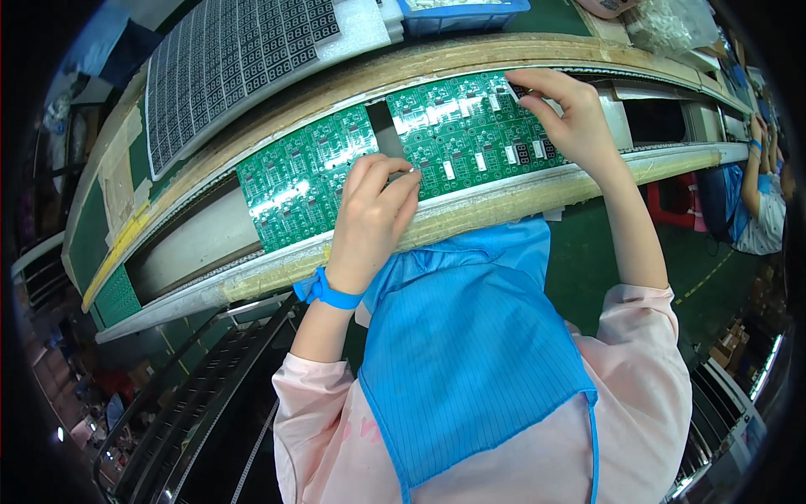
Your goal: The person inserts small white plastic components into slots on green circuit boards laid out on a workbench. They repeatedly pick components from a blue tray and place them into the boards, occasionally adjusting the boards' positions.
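Two green circuit boards lie end to end on a rail track. Over the right circuit board [432, 126], my right hand [571, 118] pinches a small seven-segment display [517, 91] between thumb and fingers at the far edge. Black digit displays [522, 153] sit in that board's near right corner, and white rectangular parts [448, 170] stand in rows on it. My left hand [374, 210] is closed, fingertips together above the gap side of the left circuit board [294, 172]; a tiny thing shows at its fingertips, too small to name. A blue strap circles the left wrist.
Beyond the track, a large sheet of digit displays [235, 63] rests on white foam [365, 34]. A blue bin [462, 15] and a clear plastic bag [672, 25] stand farther back. The track's near rail [478, 197] runs along my front. Another person [764, 202] is at far right.
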Demonstrator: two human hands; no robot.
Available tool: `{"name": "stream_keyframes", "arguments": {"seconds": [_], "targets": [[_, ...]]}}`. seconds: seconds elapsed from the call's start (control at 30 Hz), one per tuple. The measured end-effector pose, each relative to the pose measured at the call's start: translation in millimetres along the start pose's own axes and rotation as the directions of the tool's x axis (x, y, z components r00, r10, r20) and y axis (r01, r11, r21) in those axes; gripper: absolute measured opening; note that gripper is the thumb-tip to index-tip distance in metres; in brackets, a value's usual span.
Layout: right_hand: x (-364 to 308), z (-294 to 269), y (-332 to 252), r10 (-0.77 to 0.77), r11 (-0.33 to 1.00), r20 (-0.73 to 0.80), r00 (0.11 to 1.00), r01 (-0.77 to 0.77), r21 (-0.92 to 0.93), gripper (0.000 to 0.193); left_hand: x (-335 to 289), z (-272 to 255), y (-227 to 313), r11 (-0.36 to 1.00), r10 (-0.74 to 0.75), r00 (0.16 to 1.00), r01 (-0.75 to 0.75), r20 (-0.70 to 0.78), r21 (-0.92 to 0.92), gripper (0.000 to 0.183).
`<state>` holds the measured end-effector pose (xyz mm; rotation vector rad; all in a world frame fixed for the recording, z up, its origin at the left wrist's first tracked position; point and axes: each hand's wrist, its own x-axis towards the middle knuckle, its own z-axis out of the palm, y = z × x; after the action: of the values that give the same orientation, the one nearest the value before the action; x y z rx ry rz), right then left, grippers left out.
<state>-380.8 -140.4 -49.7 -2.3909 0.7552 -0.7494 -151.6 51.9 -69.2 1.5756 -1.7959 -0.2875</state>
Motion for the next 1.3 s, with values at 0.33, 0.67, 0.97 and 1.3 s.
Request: {"name": "stream_keyframes", "arguments": {"seconds": [0.33, 0.67, 0.97, 1.3], "targets": [[-16, 14, 27, -0.157, 0.964, 0.017, 0.987, 0.157, -0.214, 0.02, 0, -2, 3, 0.998, -0.068, 0.997, 0.067, 0.035, 0.016, 0.022], [-12, 16, 31, -0.229, 0.943, 0.004, 0.973, 0.223, -0.249, 0.017, 2, -4, 2, 0.998, -0.036, 0.997, 0.032, 0.068, 0.057, 0.022], [-6, 13, 25, -0.294, 0.904, 0.052, 0.954, 0.296, -0.31, 0.014, 0, -3, -8, 0.999, -0.009, 1.0, 0.009, 0.023, -0.036, 0.018], [11, -1, 1, -0.22, 0.929, 0.257, 0.941, 0.282, -0.241, 0.009, 5, -8, 1, 0.998, 0.045, 0.996, -0.049, 0.083, 0.05, 0.017]]}}
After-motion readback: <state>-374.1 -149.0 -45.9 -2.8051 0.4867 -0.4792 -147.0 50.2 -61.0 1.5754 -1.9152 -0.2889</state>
